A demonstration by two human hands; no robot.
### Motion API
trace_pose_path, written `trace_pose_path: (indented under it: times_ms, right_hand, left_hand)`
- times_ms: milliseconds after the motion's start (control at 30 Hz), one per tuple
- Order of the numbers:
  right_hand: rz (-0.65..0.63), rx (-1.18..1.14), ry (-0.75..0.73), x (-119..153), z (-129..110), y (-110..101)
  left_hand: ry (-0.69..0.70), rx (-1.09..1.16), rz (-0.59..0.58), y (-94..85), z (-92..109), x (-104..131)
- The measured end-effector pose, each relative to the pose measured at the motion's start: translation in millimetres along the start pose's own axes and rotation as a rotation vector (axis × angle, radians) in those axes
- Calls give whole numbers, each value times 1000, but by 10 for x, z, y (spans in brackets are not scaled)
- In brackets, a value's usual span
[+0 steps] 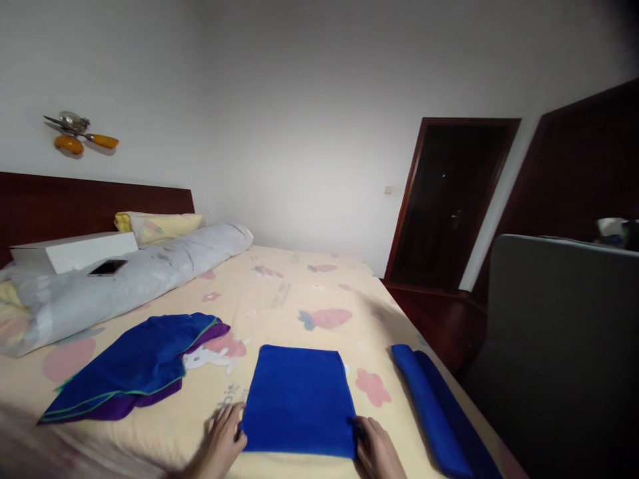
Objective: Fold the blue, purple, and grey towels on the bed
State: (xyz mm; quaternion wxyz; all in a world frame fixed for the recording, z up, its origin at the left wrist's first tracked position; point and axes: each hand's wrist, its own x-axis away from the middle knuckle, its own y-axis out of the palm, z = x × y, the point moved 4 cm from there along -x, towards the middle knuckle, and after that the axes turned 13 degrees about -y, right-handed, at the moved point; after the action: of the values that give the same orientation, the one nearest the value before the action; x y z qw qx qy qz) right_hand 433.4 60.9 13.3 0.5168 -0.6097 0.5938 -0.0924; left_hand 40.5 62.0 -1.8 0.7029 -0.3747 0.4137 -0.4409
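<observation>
- As I watch from a distance through the head camera, the blue cloth [299,402] lies flat on the bed [284,293], close in front of me, its shape nearly square.
- My left hand [224,436] touches its left edge by the near corner; thumb and forefinger stand a little apart there, and I cannot tell whether they pinch the fabric.
- My right hand [377,446] is at the right edge by the other near corner, fingers curled in; I cannot tell how firmly they close on it.
- I judge the step in hand to be straightening this cloth by its sides.
- To my mind the next move calls for both hands to work evenly, with light tension, so that the edges do not skew or bunch.
- Left of it, apart, a loose pile of blue and purple fabric [144,352] lies crumpled.
- To the right, a long blue bundle [429,406] lies along the bed's edge, beside the chair [559,332]; my right hand needs care not to brush it.
</observation>
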Motion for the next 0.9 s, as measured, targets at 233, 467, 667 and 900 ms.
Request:
trace_pose_path:
  times_ms: [233,467,667,900]
  right_hand:
    - [100,282,-354,62,-360,511]
    - [-80,299,-526,-22,-729,781]
    - [-215,228,-324,142,-220,326]
    - [-191,152,-214,217,118,114]
  left_hand:
    - [493,71,146,225,472,346]
    - [659,-16,-21,287,833,538]
    - [546,-56,-94,-68,295,359]
    - [655,-62,64,-234,16,217]
